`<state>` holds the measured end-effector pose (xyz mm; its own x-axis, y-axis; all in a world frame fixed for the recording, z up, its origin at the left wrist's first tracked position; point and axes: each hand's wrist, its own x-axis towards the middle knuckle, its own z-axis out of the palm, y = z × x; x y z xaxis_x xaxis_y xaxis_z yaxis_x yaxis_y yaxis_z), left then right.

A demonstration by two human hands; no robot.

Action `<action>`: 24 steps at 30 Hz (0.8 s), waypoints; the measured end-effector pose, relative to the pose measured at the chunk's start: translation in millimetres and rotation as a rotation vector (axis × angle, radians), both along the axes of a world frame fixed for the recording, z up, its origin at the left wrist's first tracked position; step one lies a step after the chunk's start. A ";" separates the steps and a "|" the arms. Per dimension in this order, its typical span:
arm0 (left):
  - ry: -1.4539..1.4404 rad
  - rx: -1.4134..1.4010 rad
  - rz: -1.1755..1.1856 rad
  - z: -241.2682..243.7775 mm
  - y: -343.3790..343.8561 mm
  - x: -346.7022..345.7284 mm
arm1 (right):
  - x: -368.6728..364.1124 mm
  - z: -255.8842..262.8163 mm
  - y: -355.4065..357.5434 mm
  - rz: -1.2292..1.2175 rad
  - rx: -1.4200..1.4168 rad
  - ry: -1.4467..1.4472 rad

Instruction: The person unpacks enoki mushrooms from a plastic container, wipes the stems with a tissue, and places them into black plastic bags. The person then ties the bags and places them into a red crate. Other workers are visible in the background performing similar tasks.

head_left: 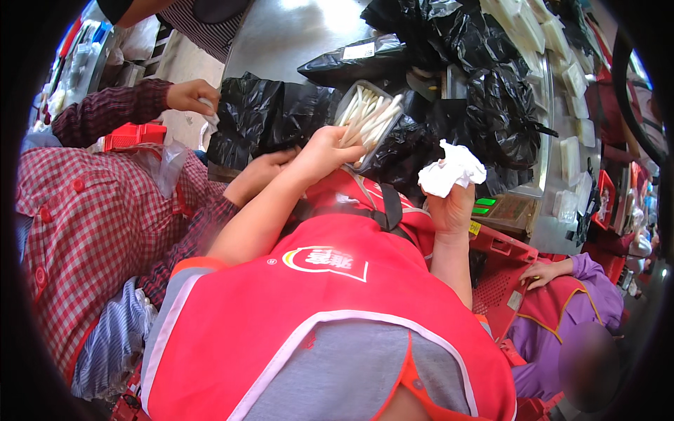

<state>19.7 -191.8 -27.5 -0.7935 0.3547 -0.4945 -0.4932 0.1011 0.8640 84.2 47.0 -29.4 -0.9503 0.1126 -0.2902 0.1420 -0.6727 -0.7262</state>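
My left hand [329, 152] is closed around the lower ends of several long pale stalks [374, 113], perhaps a vegetable or mushrooms. Under them is a clear plastic tray [359, 164], which holds more of the same stalks. Whether the fingers also touch the tray's rim cannot be made out. To the right, my right hand [450, 208] is raised with a crumpled white cloth or paper [453, 171] in its fingers. Black plastic bags [310, 113] lie around the tray on a metal table [295, 31].
At left stands a person in a checked apron [105, 194], one hand [195, 96] holding a pale cloth beside the black bags. A red crate [497, 263] is by my right side, near another person's hand [545, 273]. Clear packs [571, 158] line the right edge.
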 end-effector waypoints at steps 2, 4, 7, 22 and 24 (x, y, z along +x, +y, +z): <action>-0.184 0.167 -0.005 25.1 -6.0 -0.5 | -1.3 4.1 -3.5 0.012 0.043 -0.013; -0.301 0.358 0.075 44.9 -6.2 2.3 | -4.0 6.8 -10.7 0.053 0.050 -0.002; -0.336 0.466 0.103 57.0 -5.4 7.0 | -8.2 18.5 -23.8 0.096 -0.056 0.023; -0.244 0.354 0.046 65.1 -6.8 32.8 | -7.1 37.6 -68.8 0.459 0.227 -0.011; -0.054 0.229 0.009 59.2 -5.3 39.6 | -6.5 38.2 -69.3 0.478 0.209 -0.025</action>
